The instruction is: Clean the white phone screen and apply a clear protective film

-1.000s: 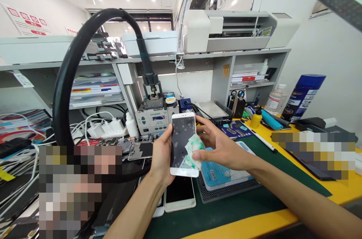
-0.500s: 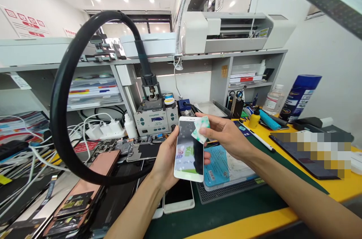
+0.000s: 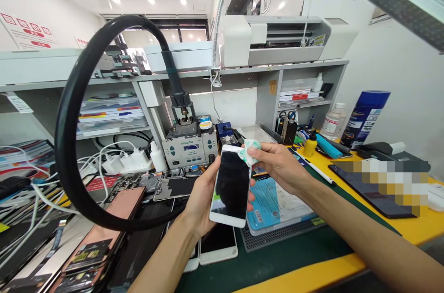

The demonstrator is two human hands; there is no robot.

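A white smartphone [image 3: 231, 186] with a mostly dark, reflective screen is tilted up above the bench. My left hand [image 3: 204, 196] is closed around it, thumb along the left edge and fingertips showing past the right edge. Between the thumb and fingers of my right hand [image 3: 277, 159] is a crumpled white and green wipe [image 3: 250, 150], touching the phone's top right corner. Under the held phone, another white phone [image 3: 220, 249] lies on the green mat [image 3: 277, 265]. Beside it is a blue packet [image 3: 265, 205] on a clear plastic case.
A thick black hose [image 3: 64, 145] loops from the grey rework station [image 3: 190, 147] across the left side. Several phone parts and a pink phone back [image 3: 128, 205] crowd the left. A dark tablet [image 3: 360, 191], blue spray can [image 3: 364, 119] and yellow bottle [image 3: 310, 145] stand or lie right.
The wipe has moved from the upper screen to the phone's top right corner and looks more bunched. The phone has tilted slightly, and its screen reflection has mostly gone dark.
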